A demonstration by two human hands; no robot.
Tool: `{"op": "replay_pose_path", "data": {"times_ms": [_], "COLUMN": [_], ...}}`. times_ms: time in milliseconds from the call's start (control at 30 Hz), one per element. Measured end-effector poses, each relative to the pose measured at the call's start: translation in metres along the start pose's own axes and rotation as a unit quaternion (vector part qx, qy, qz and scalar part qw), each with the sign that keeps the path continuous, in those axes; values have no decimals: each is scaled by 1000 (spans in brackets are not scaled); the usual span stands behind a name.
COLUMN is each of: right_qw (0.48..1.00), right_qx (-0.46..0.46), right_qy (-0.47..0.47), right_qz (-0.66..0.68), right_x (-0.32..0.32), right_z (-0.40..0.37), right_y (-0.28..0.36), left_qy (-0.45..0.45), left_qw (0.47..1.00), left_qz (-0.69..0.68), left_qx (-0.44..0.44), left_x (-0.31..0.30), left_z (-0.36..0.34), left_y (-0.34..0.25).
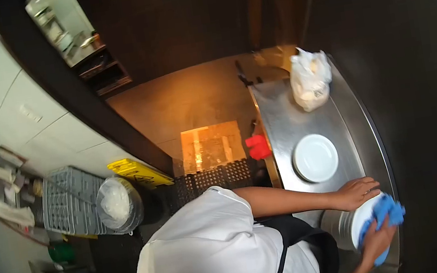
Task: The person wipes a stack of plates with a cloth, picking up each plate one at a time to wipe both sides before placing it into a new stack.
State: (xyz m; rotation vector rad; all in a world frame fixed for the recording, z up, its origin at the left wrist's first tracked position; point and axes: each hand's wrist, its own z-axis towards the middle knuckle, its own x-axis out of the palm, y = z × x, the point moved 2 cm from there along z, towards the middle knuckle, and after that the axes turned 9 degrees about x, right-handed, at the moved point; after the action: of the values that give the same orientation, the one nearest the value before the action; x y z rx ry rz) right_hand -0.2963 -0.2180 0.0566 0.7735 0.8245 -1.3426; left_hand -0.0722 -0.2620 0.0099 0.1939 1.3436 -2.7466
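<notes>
A stack of white plates (345, 226) stands on the steel counter at the lower right. My left hand (357, 194) rests on the upper edge of the stack, fingers stretched out and close together over the rim. In my right hand (379, 239) is a blue cloth (389, 210), bunched against the face of the top plate. Part of the cloth hangs below the hand. Farther up the counter lies a separate white plate (316, 158), which neither hand touches.
A tied white plastic bag (311, 78) sits at the far end of the steel counter (277, 106). Something red (258, 147) hangs beside its left edge. Left are a yellow floor sign (140, 172), a lined bin (118, 205) and grey racks (73, 200).
</notes>
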Motion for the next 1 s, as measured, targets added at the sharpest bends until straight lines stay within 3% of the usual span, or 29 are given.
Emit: {"op": "replay_pose_path", "data": {"times_ms": [67, 100, 133, 167, 200, 233, 267, 333, 433, 500, 567, 600, 633, 767, 900, 1000], "right_qw": [994, 985, 979, 971, 969, 966, 973, 980, 992, 988, 979, 974, 969, 952, 983, 921], "right_qx": [-34, -33, -42, -45, -30, -25, 14, 54, 62, 72, 16, 5, -8, 5, 140, 291], "right_qy": [62, 111, 140, 175, 193, 214, 206, 172, 86, 82, 91, 112, 131, 189, -3, -99], "right_qz": [79, 129, 141, 159, 153, 140, 104, 84, 67, 107, 179, 195, 211, 242, 115, 238], "right_x": [3, 1, -21, -41, -61, -83, -91, -85, -34, -14, -15, -22, -34, -78, -60, -24], "right_z": [-47, -86, -110, -135, -161, -179, -190, -185, -159, -144, -149, -157, -165, -201, -223, -232], "right_y": [76, 126, 139, 150, 150, 137, 126, 121, 130, 157, 186, 186, 187, 154, 117, 107], "left_qy": [35, 40, 9, 41, 56, 78, 58, 90, 80, 70, 153, 84, 50, 136, 160, 126], "left_qw": [988, 982, 986, 997, 997, 994, 983, 979, 984, 993, 931, 901, 902, 971, 973, 985], "left_qz": [-91, -88, -60, -21, -7, -21, -105, -67, -102, -58, -204, -320, -345, -113, -6, -21], "left_qx": [-121, -161, -157, -67, -55, -69, -140, -169, -122, -78, -261, -280, -256, -160, -167, -117], "left_x": [9, -16, -14, -16, -16, -23, -28, -50, -62, -59, -60, -54, -54, -53, -59, -56], "left_z": [-36, -71, -86, -105, -133, -147, -153, -162, -153, -154, -154, -154, -143, -133, -116, -117], "left_y": [19, 26, 21, 27, 34, 6, -2, -9, 0, 13, 33, 33, 9, 10, -17, -29]}}
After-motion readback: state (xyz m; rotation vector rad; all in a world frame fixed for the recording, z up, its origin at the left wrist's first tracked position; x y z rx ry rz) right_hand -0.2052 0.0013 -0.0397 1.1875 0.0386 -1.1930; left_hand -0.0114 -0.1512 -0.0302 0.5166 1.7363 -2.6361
